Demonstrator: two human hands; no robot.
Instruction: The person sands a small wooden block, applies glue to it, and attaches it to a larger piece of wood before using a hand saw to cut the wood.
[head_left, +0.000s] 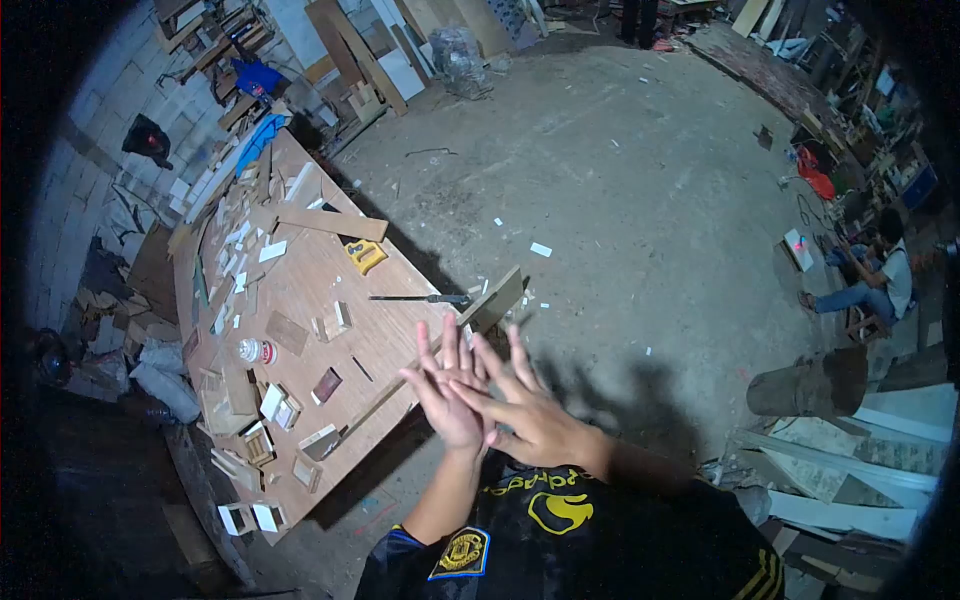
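My left hand (452,402) is held palm up in front of my chest, its fingers spread. My right hand (540,422) lies partly across the left palm, fingers stretched out and apart. The two hands touch, and neither appears to hold anything. Just beyond the fingertips, a wooden board (497,300) stands at the workbench (400,340) corner. Close to it lies a long thin dark tool (415,298), whose kind I cannot make out. A handsaw with a yellow handle (365,256) rests farther up the bench, partly under a wooden plank (330,222).
Several wood offcuts (288,332), a white jar (257,351) and a dark reddish block (326,385) lie on the bench. White scraps (541,250) dot the concrete floor (640,200). At right, a person (880,275) sits low, near stacked boards (850,510).
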